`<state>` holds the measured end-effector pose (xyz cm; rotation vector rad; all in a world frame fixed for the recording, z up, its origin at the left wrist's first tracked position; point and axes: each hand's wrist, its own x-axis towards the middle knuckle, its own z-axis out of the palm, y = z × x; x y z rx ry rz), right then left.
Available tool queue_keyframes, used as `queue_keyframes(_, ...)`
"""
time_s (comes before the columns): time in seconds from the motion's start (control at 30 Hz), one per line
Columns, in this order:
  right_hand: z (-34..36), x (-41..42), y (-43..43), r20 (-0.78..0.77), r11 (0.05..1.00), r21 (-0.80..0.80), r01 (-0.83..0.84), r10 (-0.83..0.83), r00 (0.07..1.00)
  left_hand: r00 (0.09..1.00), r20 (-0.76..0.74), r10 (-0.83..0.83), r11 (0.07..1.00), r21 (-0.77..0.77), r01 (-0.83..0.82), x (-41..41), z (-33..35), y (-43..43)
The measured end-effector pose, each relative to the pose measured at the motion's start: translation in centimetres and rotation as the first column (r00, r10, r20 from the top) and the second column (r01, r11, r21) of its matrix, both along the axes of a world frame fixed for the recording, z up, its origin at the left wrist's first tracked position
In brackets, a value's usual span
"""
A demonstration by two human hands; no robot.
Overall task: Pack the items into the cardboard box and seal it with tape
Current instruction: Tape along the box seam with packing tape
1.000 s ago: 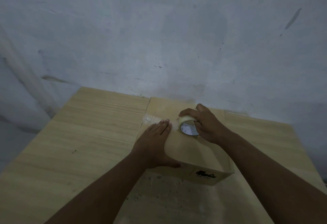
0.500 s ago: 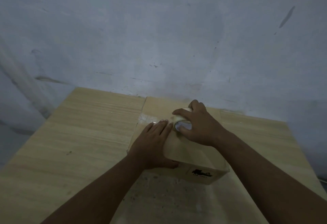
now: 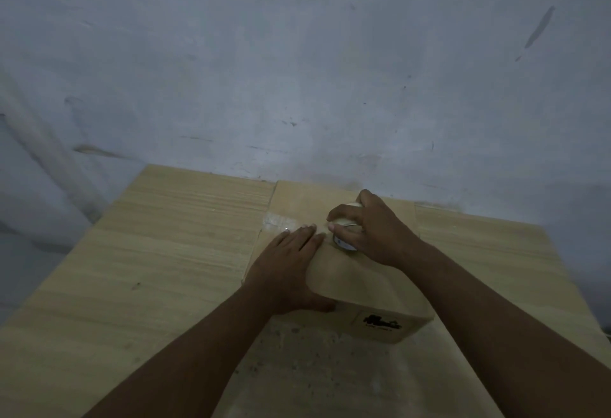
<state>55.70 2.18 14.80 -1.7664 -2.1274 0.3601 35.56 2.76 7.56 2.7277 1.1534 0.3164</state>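
A closed cardboard box (image 3: pixel 380 288) stands on the wooden table, its near side printed with a black logo. My left hand (image 3: pixel 284 269) lies flat on the box top, fingers straight, pressing down a strip of clear tape (image 3: pixel 276 222) that runs over the box's left edge. My right hand (image 3: pixel 373 232) grips a roll of clear tape (image 3: pixel 342 242) right beside the left fingertips, on top of the box. Whatever is in the box is hidden.
The light wooden table (image 3: pixel 158 269) reaches back to a grey-blue wall (image 3: pixel 297 70). A speckled, worn patch (image 3: pixel 304 371) marks the table in front of the box. The table's left edge drops off at the far left.
My right hand has rolled over the tape roll, covering more of it, and moved slightly closer to my left fingertips. My left hand stays flat on the box top.
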Motion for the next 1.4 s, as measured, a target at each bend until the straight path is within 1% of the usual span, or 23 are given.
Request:
queue_keyframes(0.2, 0.3, 0.1, 0.0, 0.114, 1.0, 0.007, 0.0, 0.0, 0.994, 1.0, -0.01, -0.011, 1.0, 0.0, 0.011, -0.1, 0.1, 0.0)
queue_keyframes(0.37, 0.2, 0.0, 0.1, 0.16, 1.0, 0.012, -0.003, 0.001, 0.987, 0.999, -0.045, -0.021, 0.999, -0.036, 0.02, 0.0, 0.3, 0.1)
queue_keyframes(0.57, 0.0, 0.5, -0.2, 0.112, 0.999, 0.031, -0.009, 0.005, 0.994, 1.0, -0.003, -0.021, 0.997, -0.077, 0.02, 0.1, 0.3, 0.3)
queue_keyframes(0.67, -0.1, 0.6, -0.3, 0.093, 1.0, 0.03, -0.007, 0.004, 0.996, 0.999, 0.021, -0.031, 0.997, -0.07, 0.032, 0.6, 0.4, 0.7)
queue_keyframes(0.73, -0.3, 0.6, -0.5, 0.084, 0.999, 0.032, -0.001, -0.001, 0.996, 0.999, 0.008, -0.035, 0.997, -0.065, 0.035, 0.9, 0.6, 1.1)
queue_keyframes(0.9, -0.5, 0.4, -0.3, 0.062, 0.999, 0.038, 0.021, -0.024, 0.998, 0.996, -0.082, -0.02, 1.0, -0.008, 0.019, 1.3, 0.5, 1.5)
queue_keyframes(1.03, -0.4, 0.5, -0.2, 0.046, 1.0, 0.029, 0.003, -0.004, 0.999, 0.997, -0.067, -0.026, 0.999, -0.021, 0.024, 1.1, 0.4, 1.6)
queue_keyframes(1.2, -0.7, 0.4, -0.3, 0.048, 0.998, 0.067, -0.007, 0.003, 0.999, 0.997, -0.064, -0.031, 0.999, -0.043, 0.029, 0.8, 0.2, 1.2)
queue_keyframes(1.33, -1.1, 0.5, -1.0, 0.045, 0.994, 0.108, -0.018, 0.013, 0.999, 0.998, -0.034, -0.061, 0.998, 0.025, 0.061, 0.7, 0.6, 0.8)
queue_keyframes(1.4, -1.3, 0.6, -1.1, 0.019, 0.995, 0.097, -0.012, 0.01, 1.0, 0.997, -0.021, -0.074, 0.997, 0.024, 0.074, 0.8, 0.7, 0.7)
